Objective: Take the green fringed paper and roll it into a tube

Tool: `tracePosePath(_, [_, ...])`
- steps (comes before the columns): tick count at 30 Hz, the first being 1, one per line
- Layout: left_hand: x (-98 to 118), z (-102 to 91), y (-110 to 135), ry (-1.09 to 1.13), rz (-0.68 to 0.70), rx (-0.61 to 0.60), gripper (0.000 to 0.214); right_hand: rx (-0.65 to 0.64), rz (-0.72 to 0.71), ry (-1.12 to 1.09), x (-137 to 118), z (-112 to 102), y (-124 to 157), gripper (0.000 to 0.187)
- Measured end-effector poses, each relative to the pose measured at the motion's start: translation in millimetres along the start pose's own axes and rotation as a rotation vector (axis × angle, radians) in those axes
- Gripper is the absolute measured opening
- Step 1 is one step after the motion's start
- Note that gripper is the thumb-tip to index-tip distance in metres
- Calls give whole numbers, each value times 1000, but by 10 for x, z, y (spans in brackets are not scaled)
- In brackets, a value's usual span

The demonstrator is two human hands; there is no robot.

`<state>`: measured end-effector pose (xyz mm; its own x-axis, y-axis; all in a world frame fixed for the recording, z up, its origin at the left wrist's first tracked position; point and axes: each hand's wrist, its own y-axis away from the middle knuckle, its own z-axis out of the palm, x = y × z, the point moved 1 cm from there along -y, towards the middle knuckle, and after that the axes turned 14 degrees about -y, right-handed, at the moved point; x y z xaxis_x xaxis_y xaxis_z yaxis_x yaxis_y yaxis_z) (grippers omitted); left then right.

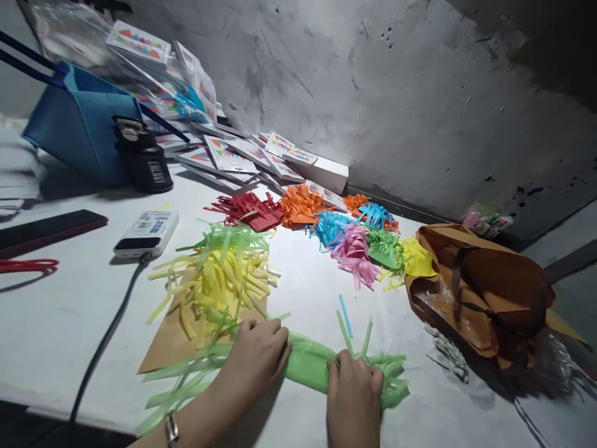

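Observation:
Both of my hands grip a rolled bundle of light green fringed paper (pixel 308 367) lying near the front edge of the white table (pixel 60 311). My left hand (pixel 254 364) is wrapped around the roll's left part, fingers curled over it. My right hand (pixel 354 392) is closed over the right part, where green strips stick out. Loose green strips trail to the left under my left wrist. Just behind lies a pile of yellow and green paper strips (pixel 219 280) on a brown sheet (pixel 170 342).
Fringed paper bundles in red (pixel 249 210), orange (pixel 301 205), blue (pixel 331 227), pink (pixel 354 252) and green (pixel 385 247) lie mid-table. A brown bag (pixel 485 292) sits right. A power bank (pixel 147 233) with cable, a phone (pixel 46 230), a blue bag (pixel 81 124) and card packs (pixel 224 155) are left and back.

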<state>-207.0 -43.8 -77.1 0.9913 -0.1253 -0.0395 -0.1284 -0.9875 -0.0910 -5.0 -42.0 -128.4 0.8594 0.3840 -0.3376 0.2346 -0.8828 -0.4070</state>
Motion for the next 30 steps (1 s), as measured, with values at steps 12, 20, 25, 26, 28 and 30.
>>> tracePosePath(12, [35, 97, -100, -36, 23, 55, 22, 326, -124, 23, -199, -117, -51, 21])
tracePosePath(20, [38, 6, -33, -18, 0, 108, 8, 124, -363, -244, -284, 13, 90, 27])
tracePosePath(25, [24, 89, 199, 108, 233, 392, 31, 181, -339, -388, -301, -66, 112, 20])
tracePosePath(26, [20, 122, 238, 136, 278, 417, 23, 180, -347, -398, -316, -73, 125, 19])
tracePosePath(28, [5, 190, 296, 193, 326, 443, 21, 146, -378, -390, -339, -67, 154, 21])
tracePosePath(30, [-20, 258, 336, 230, 360, 455, 21, 105, -422, -353, -328, -50, 185, 23])
